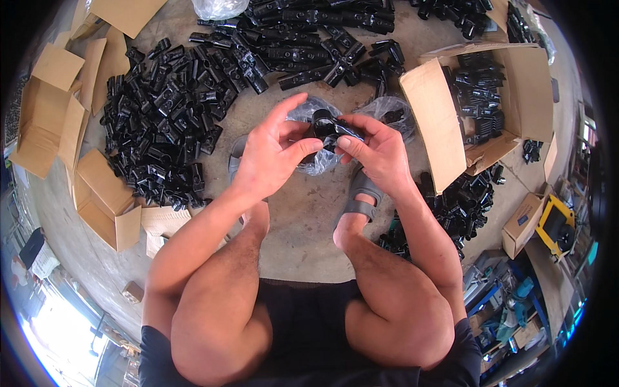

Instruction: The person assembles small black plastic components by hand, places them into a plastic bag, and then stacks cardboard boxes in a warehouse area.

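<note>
A glossy black tube fitting [324, 122] with a round open end is held up between my two hands, above the floor and between my feet. My left hand [263, 158] has its thumb and bent fingers closed on the fitting's left side, with the index finger lifted away. On the other side, my right hand [380, 149] pinches it between thumb and fingers. Fingers cover part of the fitting. Below my hands lies a clear plastic bag [317, 169]; its contents are mostly hidden.
Black fittings form a big pile [164, 106] at the left, with longer black pieces [303, 42] at the far side. An open cardboard box [433, 122] at the right holds more. Empty-looking cartons [106, 187] line the left. A second clear bag [394, 109] lies beyond my right hand.
</note>
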### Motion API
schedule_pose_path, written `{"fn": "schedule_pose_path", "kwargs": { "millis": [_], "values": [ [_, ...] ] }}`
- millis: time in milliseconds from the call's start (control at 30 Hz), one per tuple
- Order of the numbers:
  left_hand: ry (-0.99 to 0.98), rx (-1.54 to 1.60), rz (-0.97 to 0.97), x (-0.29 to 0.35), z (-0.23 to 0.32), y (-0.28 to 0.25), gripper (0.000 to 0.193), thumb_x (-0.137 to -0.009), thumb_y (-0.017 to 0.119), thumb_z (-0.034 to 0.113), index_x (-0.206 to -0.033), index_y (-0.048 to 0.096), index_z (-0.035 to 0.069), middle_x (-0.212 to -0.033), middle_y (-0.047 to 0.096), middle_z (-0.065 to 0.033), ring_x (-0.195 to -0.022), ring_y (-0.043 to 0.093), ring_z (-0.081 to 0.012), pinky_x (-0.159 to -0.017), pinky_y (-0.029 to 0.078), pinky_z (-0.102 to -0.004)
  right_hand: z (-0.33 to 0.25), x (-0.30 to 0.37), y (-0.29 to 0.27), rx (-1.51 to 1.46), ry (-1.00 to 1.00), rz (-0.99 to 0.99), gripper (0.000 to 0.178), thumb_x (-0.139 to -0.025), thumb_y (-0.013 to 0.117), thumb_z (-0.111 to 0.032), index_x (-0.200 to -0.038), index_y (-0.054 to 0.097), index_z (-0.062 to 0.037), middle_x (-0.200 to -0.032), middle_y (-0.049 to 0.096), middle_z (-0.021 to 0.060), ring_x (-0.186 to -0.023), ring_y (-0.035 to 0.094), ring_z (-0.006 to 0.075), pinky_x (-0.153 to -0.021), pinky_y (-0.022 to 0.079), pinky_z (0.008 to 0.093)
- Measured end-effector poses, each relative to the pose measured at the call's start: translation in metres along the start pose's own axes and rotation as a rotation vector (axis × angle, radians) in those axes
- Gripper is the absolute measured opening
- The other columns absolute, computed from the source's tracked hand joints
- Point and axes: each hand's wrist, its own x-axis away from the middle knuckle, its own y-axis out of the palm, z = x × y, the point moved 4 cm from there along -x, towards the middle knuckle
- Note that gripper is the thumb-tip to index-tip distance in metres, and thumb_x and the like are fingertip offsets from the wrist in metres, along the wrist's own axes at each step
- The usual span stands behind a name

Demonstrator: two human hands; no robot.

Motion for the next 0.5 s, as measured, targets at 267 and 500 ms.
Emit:
{"fn": "schedule_pose_path", "kwargs": {
  "millis": [267,500],
  "values": [
    [0.055,-0.055,-0.016,0.003,-0.001,0.0,0.072,-0.092,0.076,0.004,-0.155,0.042,0.007,-0.116,0.074,-0.0162,-0.104,0.068,-0.0146,-0.091,0.055,-0.0311,0.001,0.002,0.003,0.072,0.09,-0.22,0.037,-0.096,0.074,-0.013,-0.128,0.065,0.0034,-0.088,0.07,0.0021,-0.078,0.064,0.0063,-0.07,0.055,0.0251],
    [-0.069,0.048,-0.148,-0.003,-0.005,-0.009,0.083,-0.091,0.076,0.0,-0.162,0.033,0.011,-0.119,0.073,-0.0164,-0.108,0.066,-0.0147,-0.095,0.053,-0.031,0.004,0.005,0.003,0.023,0.147,-0.202,0.04,-0.096,0.075,-0.018,-0.128,0.065,0.0031,-0.092,0.07,0.0028,-0.081,0.064,0.0077,-0.074,0.054,0.0254]
  ]
}}
